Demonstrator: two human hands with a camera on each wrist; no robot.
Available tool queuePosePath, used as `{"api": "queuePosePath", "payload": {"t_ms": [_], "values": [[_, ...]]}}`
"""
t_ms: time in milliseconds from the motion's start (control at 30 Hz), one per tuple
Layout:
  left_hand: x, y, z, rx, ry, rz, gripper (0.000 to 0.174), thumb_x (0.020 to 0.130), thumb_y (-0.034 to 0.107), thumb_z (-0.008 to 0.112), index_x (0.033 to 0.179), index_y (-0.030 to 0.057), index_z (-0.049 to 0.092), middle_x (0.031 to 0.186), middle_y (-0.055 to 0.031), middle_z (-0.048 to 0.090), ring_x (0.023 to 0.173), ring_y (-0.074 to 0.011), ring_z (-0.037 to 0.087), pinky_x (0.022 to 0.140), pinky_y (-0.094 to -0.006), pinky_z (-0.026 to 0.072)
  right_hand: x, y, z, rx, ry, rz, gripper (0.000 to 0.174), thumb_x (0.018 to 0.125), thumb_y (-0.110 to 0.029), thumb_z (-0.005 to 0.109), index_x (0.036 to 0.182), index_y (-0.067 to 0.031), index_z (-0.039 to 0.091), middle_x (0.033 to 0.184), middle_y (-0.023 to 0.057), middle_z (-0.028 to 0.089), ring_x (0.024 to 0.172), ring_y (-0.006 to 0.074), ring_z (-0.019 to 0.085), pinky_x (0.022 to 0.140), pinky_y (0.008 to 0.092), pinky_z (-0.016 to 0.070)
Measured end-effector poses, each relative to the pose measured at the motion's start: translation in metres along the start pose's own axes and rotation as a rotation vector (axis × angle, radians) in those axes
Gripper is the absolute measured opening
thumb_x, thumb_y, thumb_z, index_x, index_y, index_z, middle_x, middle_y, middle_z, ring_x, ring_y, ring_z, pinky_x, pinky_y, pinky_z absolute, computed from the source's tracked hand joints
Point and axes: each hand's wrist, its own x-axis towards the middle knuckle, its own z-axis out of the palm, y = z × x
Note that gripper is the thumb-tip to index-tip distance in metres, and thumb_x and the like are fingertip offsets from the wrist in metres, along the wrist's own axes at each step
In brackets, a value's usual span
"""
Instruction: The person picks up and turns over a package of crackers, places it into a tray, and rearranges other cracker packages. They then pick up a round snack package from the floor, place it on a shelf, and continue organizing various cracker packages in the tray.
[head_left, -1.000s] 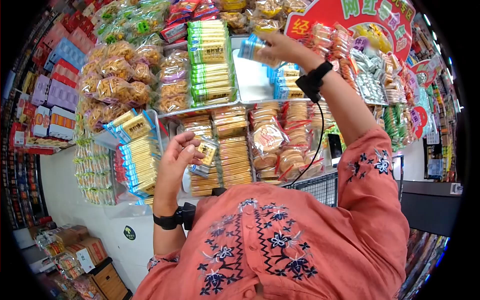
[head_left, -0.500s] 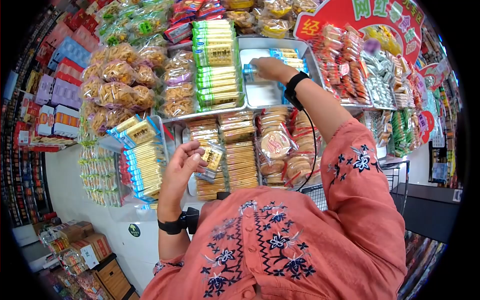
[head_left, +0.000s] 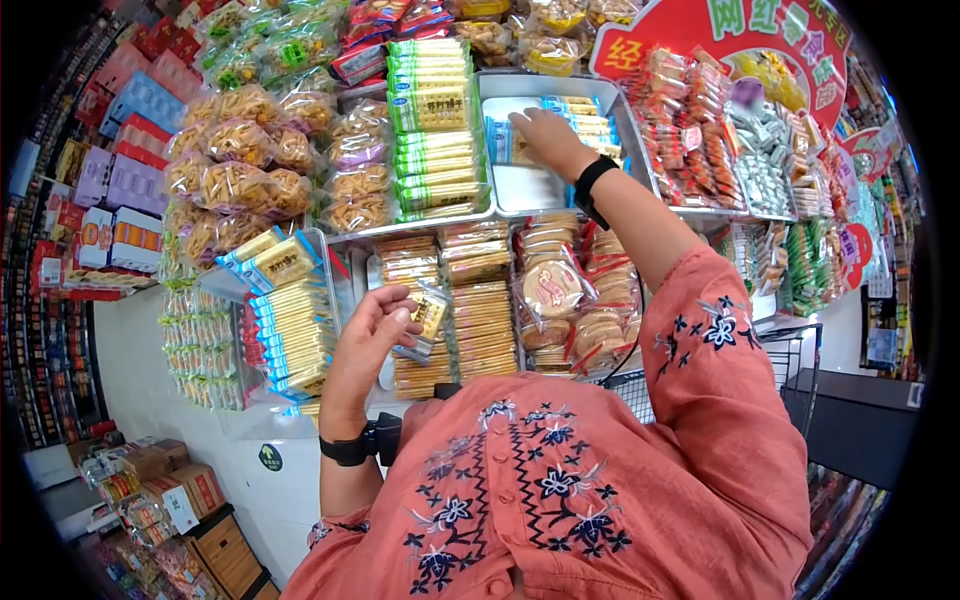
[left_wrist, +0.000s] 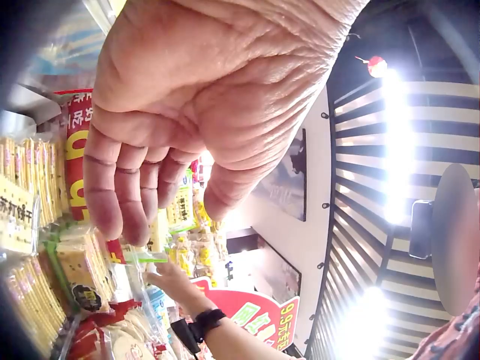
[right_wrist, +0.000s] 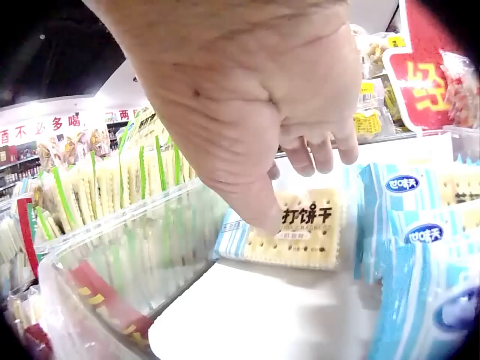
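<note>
In the head view my right hand (head_left: 550, 142) reaches into a pale tray (head_left: 522, 200) at the back. Beneath it lies a blue-and-white packet of crackers (right_wrist: 296, 236); in the right wrist view the thumb (right_wrist: 259, 210) overlaps the packet's face, with the other fingers apart behind it. More blue cracker packets (right_wrist: 401, 199) stand on the tray's right side. Lower left, my left hand (head_left: 365, 345) is raised with fingers loosely bent and its palm bare in the left wrist view. Near its fingertips, a cracker packet (head_left: 430, 318) lies on stacked cracker packs.
Left of the tray, green cracker packets (head_left: 435, 140) are stacked tall. A clear box (head_left: 318, 260) of blue cracker packets sits left of my left hand. Bagged round biscuits (head_left: 555, 285) lie in front, and a black wire cart (head_left: 790, 370) stands at the right.
My right hand has lowered a blue cracker packet into the tray's left side, and its fingers have loosened over it. The left hand has barely moved.
</note>
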Motion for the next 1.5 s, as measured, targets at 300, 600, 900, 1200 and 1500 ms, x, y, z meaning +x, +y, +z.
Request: {"api": "queuePosePath", "payload": {"t_ms": [300, 600, 900, 1200, 1500], "values": [[-0.005, -0.001, 0.002, 0.004, -0.015, -0.005, 0.045, 0.100, 0.027, 0.059, 0.134, -0.0012, 0.051, 0.119, -0.0127, 0.063, 0.096, -0.0171, 0.065, 0.083, -0.0300, 0.0521, -0.007, -0.008, 0.000, 0.072, -0.104, 0.022, 0.033, 0.085, -0.005, 0.059, 0.117, -0.0096, 0.061, 0.107, 0.0164, 0.064, 0.095, 0.0371, 0.065, 0.082, 0.0463, 0.0539], [-0.011, -0.001, 0.003, 0.038, -0.014, -0.025, 0.047, 0.100, 0.030, 0.061, 0.133, -0.0013, 0.052, 0.117, -0.0126, 0.064, 0.098, -0.0185, 0.065, 0.083, -0.0309, 0.0525, -0.012, -0.012, 0.006, 0.152, -0.055, 0.047, 0.046, 0.079, -0.012, 0.071, 0.122, -0.0054, 0.055, 0.107, 0.0215, 0.061, 0.099, 0.0410, 0.061, 0.084, 0.0495, 0.0516], [-0.015, -0.006, 0.000, 0.033, -0.013, -0.026, 0.046, 0.100, 0.030, 0.060, 0.133, -0.0014, 0.052, 0.116, -0.0128, 0.063, 0.098, -0.0184, 0.065, 0.083, -0.0310, 0.0529, 0.000, -0.013, 0.004, 0.134, -0.257, 0.079, 0.068, 0.070, -0.028, 0.084, 0.126, -0.0059, 0.051, 0.113, 0.0222, 0.060, 0.112, 0.0407, 0.058, 0.092, 0.0481, 0.0521], [-0.012, -0.005, 0.002, 0.045, -0.028, -0.045, 0.046, 0.100, 0.030, 0.060, 0.133, -0.0015, 0.052, 0.117, -0.0149, 0.063, 0.098, -0.0186, 0.065, 0.083, -0.0310, 0.0533, 0.003, -0.019, -0.009, -0.017, -0.324, 0.110, 0.070, 0.068, -0.033, 0.086, 0.125, -0.0078, 0.056, 0.112, 0.0190, 0.063, 0.109, 0.0377, 0.061, 0.089, 0.0460, 0.0523], [-0.007, -0.006, 0.003, 0.062, -0.021, -0.055, 0.047, 0.100, 0.030, 0.061, 0.133, -0.0012, 0.052, 0.116, -0.0143, 0.064, 0.097, -0.0203, 0.066, 0.083, -0.0317, 0.0532, 0.008, -0.010, 0.010, -0.041, -0.154, 0.026, 0.056, 0.074, -0.018, 0.079, 0.124, -0.0092, 0.056, 0.103, 0.0166, 0.065, 0.099, 0.0352, 0.064, 0.081, 0.0463, 0.0535]]}}
